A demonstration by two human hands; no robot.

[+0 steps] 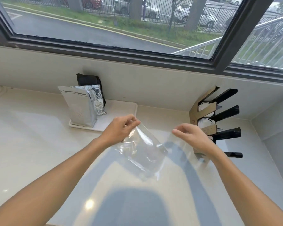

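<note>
We note the clear plastic bag (142,150) held up over the desk (39,136), between both hands. Left hand (121,129): fingers pinch its top corner. Right hand (193,137): fingers loosely curled just beside the bag; whether they hold it, we cannot tell.

Counter (31,136) below the window (88,30)
A bag (142,150) hung over it between the left hand (121,129) and the right hand (193,136); behind, to the left, pouches (80,108) stood on a tray (121,111); a rack (219,119) stood at the right.
</note>
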